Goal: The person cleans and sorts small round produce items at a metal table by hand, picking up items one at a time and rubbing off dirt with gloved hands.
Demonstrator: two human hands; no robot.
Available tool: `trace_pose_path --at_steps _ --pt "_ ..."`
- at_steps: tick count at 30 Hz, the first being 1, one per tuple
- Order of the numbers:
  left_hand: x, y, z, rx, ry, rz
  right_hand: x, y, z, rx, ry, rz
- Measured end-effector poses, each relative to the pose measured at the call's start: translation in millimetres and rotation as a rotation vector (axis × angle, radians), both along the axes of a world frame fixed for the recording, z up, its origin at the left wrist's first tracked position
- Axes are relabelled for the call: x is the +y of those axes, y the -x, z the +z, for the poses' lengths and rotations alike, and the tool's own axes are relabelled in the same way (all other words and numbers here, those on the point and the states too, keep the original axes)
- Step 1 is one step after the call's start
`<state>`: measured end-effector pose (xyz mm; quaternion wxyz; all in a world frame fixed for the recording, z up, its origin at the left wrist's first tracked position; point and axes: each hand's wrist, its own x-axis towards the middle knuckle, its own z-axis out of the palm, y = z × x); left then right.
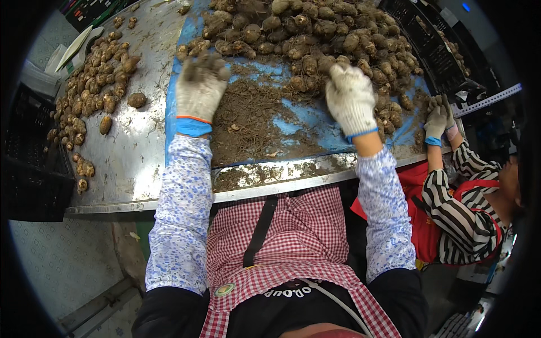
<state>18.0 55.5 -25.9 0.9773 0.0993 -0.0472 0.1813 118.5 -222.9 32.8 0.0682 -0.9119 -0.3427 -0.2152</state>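
Note:
My left hand (202,88), in a knit work glove with soil-darkened fingers, hovers over the edge of a blue plastic sheet (171,114). Just beyond its blurred fingertips lie a few taro corms (195,45). At the near edge of a large heap of hairy, soil-coated taro corms (310,31) is my right hand (351,99), in a whiter glove with its fingers curled. Whether either hand holds anything is hidden. Loose soil and root fibres (249,114) cover the sheet between the hands.
Cleaner small corms (91,88) lie piled on the metal table (148,156) at left, beside a scale (78,50) and a black plastic crate (36,181). More black crates (431,46) stand at right. A co-worker's gloved hands (437,118) rest near the table's right edge.

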Motion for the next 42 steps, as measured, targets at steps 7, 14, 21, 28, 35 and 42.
trace_pose_path --at_steps 7,14,21,28,35,42 --pt "-43.2 -14.5 -13.2 0.110 -0.495 -0.177 36.6 -63.7 13.4 0.153 0.494 -0.034" --pt "-64.4 -3.1 1.6 0.419 -0.795 0.023 40.5 -26.8 22.9 0.580 -0.325 0.289" --pt "-61.5 -9.1 -18.9 0.199 -0.317 -0.535 68.5 23.3 -36.1 0.624 -0.597 0.460" --pt "-94.6 -6.8 -16.1 0.684 -1.866 0.774 90.5 31.1 -74.4 1.063 -1.207 0.663" --pt "-91.6 1.9 3.1 0.250 -1.926 1.051 63.8 25.1 -60.4 1.849 -1.193 0.198" --pt "-95.0 -7.5 -6.0 0.648 -1.869 0.527 67.7 39.0 -51.4 0.249 -0.432 0.320"
